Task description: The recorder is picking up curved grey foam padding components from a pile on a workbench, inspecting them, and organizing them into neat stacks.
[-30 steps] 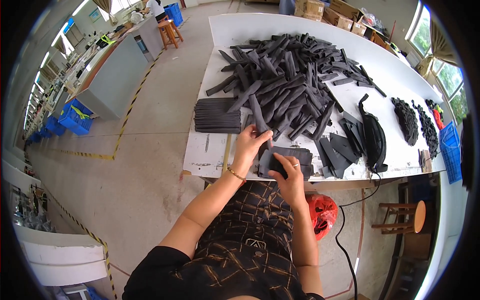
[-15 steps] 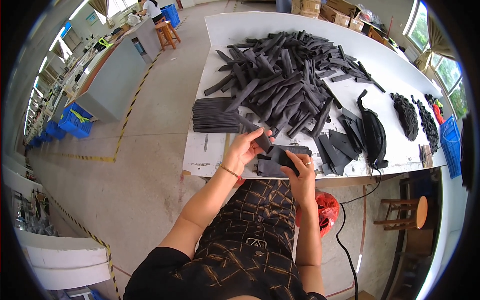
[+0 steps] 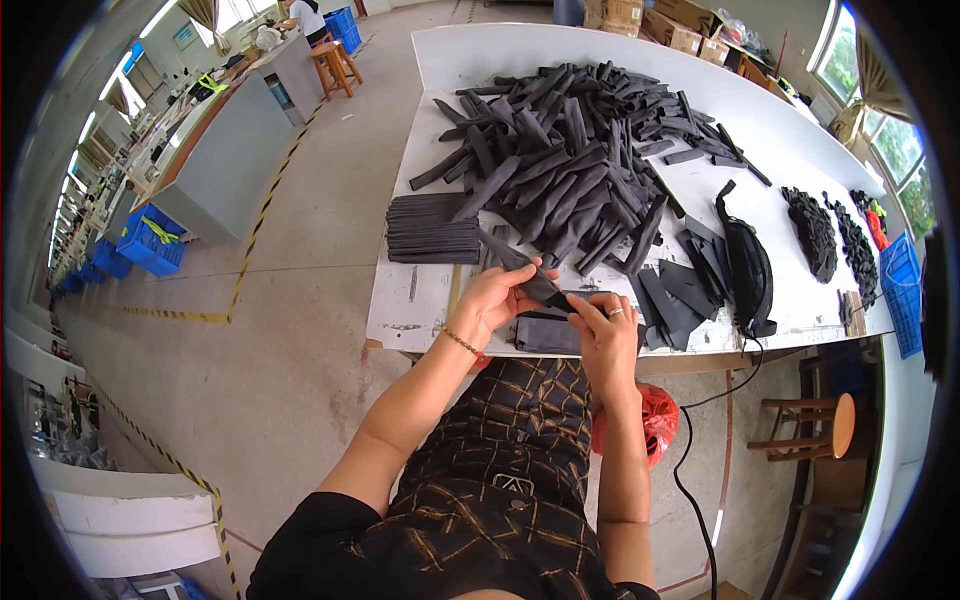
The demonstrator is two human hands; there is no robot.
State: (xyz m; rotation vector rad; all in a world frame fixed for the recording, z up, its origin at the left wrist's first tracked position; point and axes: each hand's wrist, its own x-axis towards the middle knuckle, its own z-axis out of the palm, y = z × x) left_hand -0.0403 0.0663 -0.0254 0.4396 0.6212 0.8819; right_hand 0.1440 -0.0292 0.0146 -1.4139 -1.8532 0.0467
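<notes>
Between my two hands a black fabric strip (image 3: 541, 288) is stretched above the near edge of the white table (image 3: 420, 312). My left hand (image 3: 500, 292) grips its middle with thumb and fingers; one end sticks out toward the upper left. At the other end, my right hand (image 3: 604, 325) pinches the strip. Below them a stack of flat black fabric pieces (image 3: 545, 335) lies at the table edge, partly covered by my right hand. Just beyond my left hand sits a neat stack of black strips (image 3: 432, 230). A large loose heap of black fabric tubes (image 3: 570, 165) rises behind.
Flat black pieces (image 3: 672, 300) and a black pouch-like item (image 3: 745, 265) lie to the right. Farther right are dark bundles (image 3: 810, 232) and a blue crate (image 3: 902, 290). A red plastic bag (image 3: 655, 425) hangs below the edge, near a black cable (image 3: 685, 460) and wooden stool (image 3: 840, 425).
My right hand has moved slightly up and turned, its fingers now pinching the strip's end. The strip's wide, folded-out part looks narrower and straighter. My left hand has shifted slightly right.
</notes>
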